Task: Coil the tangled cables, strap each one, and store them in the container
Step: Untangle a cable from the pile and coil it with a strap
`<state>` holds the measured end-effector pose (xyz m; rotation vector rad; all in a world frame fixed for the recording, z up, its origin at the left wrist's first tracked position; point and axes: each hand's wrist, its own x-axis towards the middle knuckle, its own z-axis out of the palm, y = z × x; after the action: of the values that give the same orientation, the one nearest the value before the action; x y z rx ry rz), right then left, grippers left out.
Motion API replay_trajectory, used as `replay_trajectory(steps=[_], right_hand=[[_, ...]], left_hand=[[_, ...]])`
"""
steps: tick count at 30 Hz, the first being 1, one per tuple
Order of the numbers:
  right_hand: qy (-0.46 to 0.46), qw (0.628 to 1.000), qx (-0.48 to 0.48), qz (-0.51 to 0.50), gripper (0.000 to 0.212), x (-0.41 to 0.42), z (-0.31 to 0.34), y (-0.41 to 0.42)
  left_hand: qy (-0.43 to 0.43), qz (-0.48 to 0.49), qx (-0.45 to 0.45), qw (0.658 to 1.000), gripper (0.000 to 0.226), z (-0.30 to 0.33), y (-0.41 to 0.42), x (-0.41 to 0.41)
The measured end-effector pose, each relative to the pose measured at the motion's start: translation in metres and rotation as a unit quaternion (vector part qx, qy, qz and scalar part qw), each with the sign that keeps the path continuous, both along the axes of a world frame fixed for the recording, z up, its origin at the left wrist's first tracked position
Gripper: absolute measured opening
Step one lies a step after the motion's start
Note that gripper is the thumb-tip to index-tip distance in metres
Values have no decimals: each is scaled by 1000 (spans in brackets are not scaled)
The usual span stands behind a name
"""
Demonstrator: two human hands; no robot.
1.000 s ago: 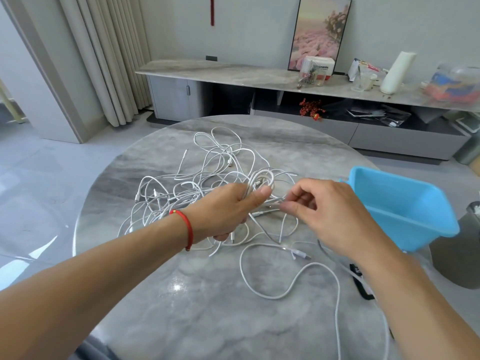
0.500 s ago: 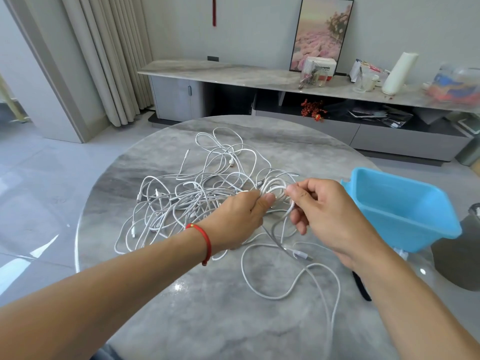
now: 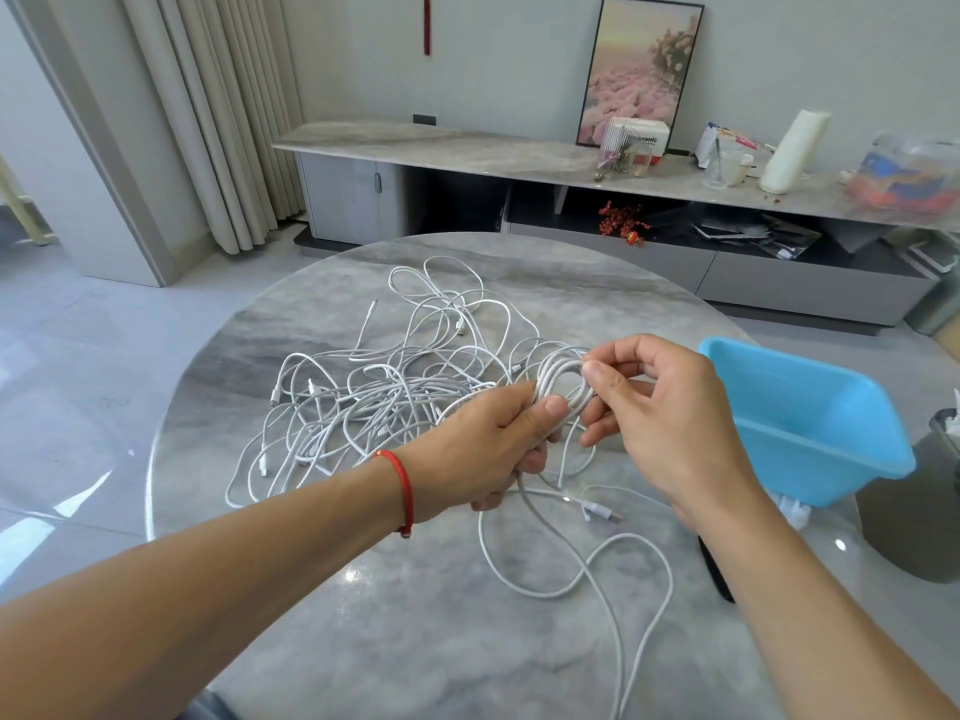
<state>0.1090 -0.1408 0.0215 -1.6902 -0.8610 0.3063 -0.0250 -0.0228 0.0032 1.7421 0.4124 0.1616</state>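
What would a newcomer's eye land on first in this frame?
Most likely the two hands at centre: the left hand grips a small coil of white cable while the right hand pinches its top loop. Behind them, a tangle of white cables sprawls across the round marble table. At the table's right edge sits a bright blue bin, the strongest colour in view.
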Motion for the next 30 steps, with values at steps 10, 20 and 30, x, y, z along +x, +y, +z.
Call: replay_trajectory(steps=[10, 20, 30], right_hand=[[-147, 988, -6, -44, 5, -1, -2, 2], [14, 973, -171, 154, 11, -16, 0, 3], [138, 928, -271, 213, 17, -49, -9, 7]], left_hand=[[4, -39, 87, 995, 36, 7, 9, 0], [-132, 141, -234, 953, 33, 9, 19, 2], [-149, 268, -221, 926, 35, 7, 39, -1]])
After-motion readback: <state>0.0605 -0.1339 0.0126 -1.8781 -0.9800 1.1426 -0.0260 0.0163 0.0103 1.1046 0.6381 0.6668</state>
